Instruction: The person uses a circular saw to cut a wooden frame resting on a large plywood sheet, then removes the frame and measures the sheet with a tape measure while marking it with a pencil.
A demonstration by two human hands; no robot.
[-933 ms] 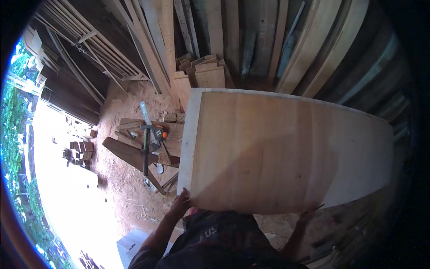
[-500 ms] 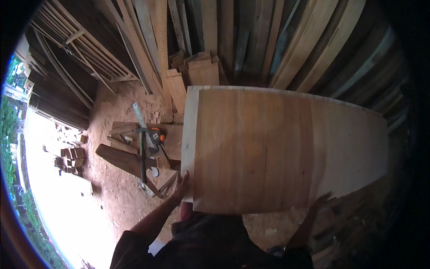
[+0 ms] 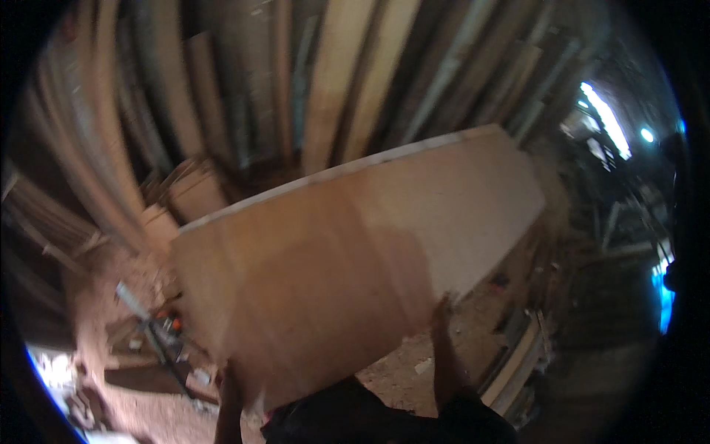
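A large flat wooden panel (image 3: 318,274), reddish brown toward its left and paler at its right end, spans the view in front of my body. My left hand (image 3: 228,374) grips its near left corner, with the thumb side against the edge. Farther right, my right hand (image 3: 441,314) holds the near edge, where the brown part meets the pale part. Much of the fingers of both hands is hidden by the panel or blurred. A pale strip runs along the panel's far edge.
Tall boards (image 3: 333,81) lean against the wall beyond the panel. Short wood blocks (image 3: 196,191) are stacked at their foot. A tool with orange parts (image 3: 176,324) and wood offcuts lie on the dusty floor at left. Long planks (image 3: 514,362) lie at lower right.
My view has swung to the right. The panel, still in both hands, now slants, its right end farther away and its left end nearer me. Clutter at right has come into view.
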